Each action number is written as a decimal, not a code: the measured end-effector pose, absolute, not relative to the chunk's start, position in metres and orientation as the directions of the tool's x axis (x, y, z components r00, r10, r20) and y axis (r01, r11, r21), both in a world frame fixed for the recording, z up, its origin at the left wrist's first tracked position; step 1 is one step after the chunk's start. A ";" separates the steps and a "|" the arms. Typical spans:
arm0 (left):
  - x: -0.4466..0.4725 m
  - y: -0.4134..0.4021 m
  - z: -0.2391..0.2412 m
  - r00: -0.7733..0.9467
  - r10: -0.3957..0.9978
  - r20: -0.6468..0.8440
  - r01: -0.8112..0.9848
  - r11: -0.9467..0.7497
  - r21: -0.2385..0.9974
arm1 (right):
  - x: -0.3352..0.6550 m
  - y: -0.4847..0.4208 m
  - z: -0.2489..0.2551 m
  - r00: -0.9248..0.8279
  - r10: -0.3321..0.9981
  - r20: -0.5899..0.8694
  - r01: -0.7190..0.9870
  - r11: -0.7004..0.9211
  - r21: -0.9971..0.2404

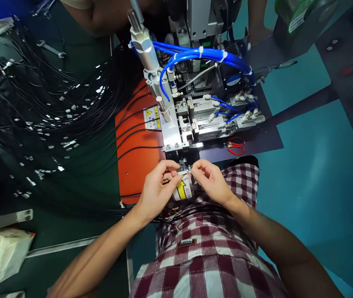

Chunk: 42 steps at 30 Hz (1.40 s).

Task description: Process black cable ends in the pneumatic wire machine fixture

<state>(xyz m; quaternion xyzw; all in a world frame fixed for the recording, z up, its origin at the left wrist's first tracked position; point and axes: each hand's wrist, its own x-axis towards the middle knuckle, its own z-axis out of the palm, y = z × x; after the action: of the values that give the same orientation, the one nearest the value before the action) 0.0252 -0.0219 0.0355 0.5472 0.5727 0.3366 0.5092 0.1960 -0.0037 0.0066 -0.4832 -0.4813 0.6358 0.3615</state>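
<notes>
In front of the machine (195, 120), my left hand (159, 186) is closed in a pinch on a thin cable end (186, 173). Opposite it, my right hand (211, 180) pinches the fine wires at that end, its thumb and forefinger pressed together. The tips are too small to make out clearly. Just below the fingers is a white cylinder with a yellow arrow label (181, 189). Several black cables (139, 147) run from the left across an orange plate (142, 165) into the machine's side. More loose wire ends (173, 214) lie near my lap.
A large bundle of black cables (83, 103) with shiny ends spreads over the dark table at left, with a wrench (51, 49) behind. Red-handled snips (236, 145) lie right of the machine. Blue air hoses (207, 54) arch above it. Another person's arm (102, 16) is at the back.
</notes>
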 end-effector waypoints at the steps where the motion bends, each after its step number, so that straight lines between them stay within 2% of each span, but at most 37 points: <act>1: 0.022 -0.019 0.034 0.137 0.981 -0.139 0.358 0.082 0.930 | 0.196 0.000 0.005 -0.269 0.925 -0.267 0.011 -0.274 -0.962; 5: 0.011 -0.007 0.023 0.297 0.943 0.153 0.557 -0.301 0.774 | 0.193 0.015 -0.002 -0.256 0.929 -0.265 0.055 -0.260 -0.964; 10: -0.001 0.001 0.006 0.410 0.883 0.230 0.649 -0.460 0.607 | 0.187 0.025 -0.010 -0.247 0.928 -0.278 0.081 -0.266 -0.960; 13: -0.004 0.003 0.002 0.433 0.867 0.247 0.666 -0.493 0.559 | 0.186 0.026 -0.012 -0.242 0.925 -0.291 0.078 -0.281 -0.957; 27: -0.002 0.003 0.001 0.444 0.876 0.190 0.711 -0.473 0.520 | 0.186 0.027 -0.014 -0.226 0.919 -0.324 0.111 -0.306 -0.946; 42: -0.001 0.001 -0.001 0.451 0.868 0.209 0.726 -0.493 0.479 | 0.187 0.024 -0.017 -0.211 0.941 -0.265 0.168 -0.232 -0.958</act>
<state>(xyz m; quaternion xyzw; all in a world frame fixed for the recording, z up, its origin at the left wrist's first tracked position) -0.0010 0.0012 -0.0008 0.8362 0.4764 0.2177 0.1626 0.1869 0.0243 -0.0170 -0.5314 -0.5216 0.5776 0.3345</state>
